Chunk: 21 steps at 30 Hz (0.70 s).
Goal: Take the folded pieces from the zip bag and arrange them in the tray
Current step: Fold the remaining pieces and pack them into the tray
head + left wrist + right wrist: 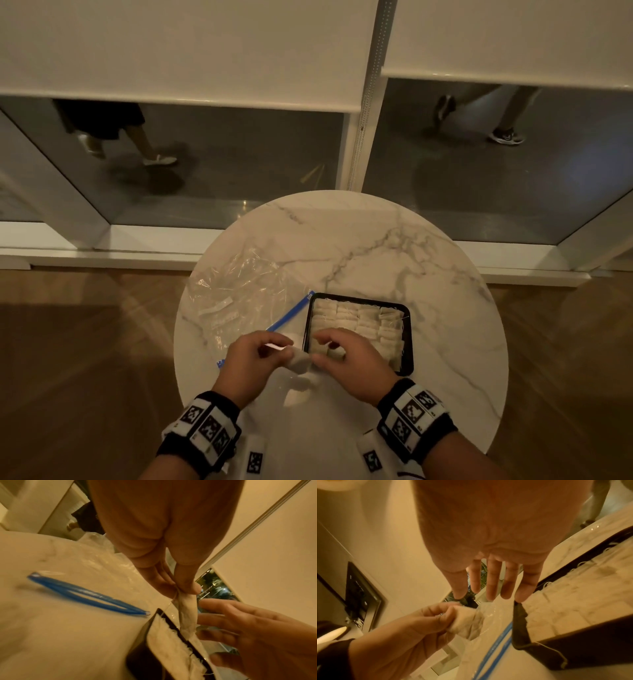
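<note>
**One piece in hand beside a near-full tray**

One zip bag with a blue seal is lying left of one black tray, both on the marble table. Four columns of folded pieces are filling the tray; their count and the bag's label are unreadable. The left hand is pinching one folded piece beside the tray's near-left corner. The right hand is hovering, fingers spread, just beside it.

Black wristbands on both wrists w/ white b&w marker tags.
</note>
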{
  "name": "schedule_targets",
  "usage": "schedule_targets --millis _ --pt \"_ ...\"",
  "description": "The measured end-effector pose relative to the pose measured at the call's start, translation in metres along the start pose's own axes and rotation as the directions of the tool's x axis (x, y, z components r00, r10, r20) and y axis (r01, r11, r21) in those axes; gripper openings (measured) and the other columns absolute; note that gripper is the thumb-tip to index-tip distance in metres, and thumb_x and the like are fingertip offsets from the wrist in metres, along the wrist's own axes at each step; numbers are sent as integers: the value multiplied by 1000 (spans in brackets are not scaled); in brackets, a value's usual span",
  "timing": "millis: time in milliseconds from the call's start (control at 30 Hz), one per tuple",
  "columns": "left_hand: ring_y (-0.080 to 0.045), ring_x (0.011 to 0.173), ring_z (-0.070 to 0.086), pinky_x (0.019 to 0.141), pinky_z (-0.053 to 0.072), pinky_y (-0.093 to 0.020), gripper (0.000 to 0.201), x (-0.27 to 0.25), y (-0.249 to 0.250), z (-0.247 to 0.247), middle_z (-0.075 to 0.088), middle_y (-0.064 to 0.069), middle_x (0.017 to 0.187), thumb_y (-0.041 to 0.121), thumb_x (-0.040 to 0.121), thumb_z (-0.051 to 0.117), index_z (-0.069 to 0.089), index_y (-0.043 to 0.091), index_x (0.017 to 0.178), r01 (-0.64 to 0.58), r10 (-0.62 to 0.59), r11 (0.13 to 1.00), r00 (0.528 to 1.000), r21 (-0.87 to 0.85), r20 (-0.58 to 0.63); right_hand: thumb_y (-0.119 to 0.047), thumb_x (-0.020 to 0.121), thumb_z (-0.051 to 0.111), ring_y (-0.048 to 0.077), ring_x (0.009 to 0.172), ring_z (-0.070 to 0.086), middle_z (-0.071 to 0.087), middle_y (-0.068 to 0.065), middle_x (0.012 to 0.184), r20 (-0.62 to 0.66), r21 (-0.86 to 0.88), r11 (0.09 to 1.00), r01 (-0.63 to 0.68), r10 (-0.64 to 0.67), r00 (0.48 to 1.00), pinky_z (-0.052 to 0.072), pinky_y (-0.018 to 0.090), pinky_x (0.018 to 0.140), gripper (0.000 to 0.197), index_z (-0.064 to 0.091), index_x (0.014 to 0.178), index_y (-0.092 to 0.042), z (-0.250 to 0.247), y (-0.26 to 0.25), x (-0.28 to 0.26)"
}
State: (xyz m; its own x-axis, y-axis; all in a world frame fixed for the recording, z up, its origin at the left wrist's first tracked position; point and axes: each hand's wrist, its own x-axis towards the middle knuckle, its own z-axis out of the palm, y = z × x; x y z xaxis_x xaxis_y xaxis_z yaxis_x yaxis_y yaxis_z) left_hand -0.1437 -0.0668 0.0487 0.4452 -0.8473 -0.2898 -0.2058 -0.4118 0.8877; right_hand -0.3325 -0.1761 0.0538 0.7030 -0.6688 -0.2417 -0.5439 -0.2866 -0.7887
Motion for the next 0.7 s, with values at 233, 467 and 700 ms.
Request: schedule_targets --millis 233,467,700 --pt "-12 90 72 82 58 -26 14 13 34 11 77 4 95 13 89 75 76 20 101 -93 87 981 995 -172 -43 -27 90 66 8 74 65 71 -4 82 -82 321 947 5 22 996 55 27 71 7 71 85 -29 1 -11 11" --pt "-19 90 72 78 61 -32 7 2 34 32 76 0 91 20 94 69 75 24 93 44 -32 981 997 -187 69 -23 91 69 10 70 63 72 2 77 -134 540 833 -122 228 964 48 25 63 13 75 82 -16 1 -4 6" --pt "-16 74 69 72 59 -31 12 6 38 40 73 -9 83 17 96 66 76 14 91 -22 41 992 986 -123 161 -25 90 69 13 82 67 73 -2 85 -190 447 892 -58 158 969 57 32 77 9 76 85 -23 -9 -1 0"
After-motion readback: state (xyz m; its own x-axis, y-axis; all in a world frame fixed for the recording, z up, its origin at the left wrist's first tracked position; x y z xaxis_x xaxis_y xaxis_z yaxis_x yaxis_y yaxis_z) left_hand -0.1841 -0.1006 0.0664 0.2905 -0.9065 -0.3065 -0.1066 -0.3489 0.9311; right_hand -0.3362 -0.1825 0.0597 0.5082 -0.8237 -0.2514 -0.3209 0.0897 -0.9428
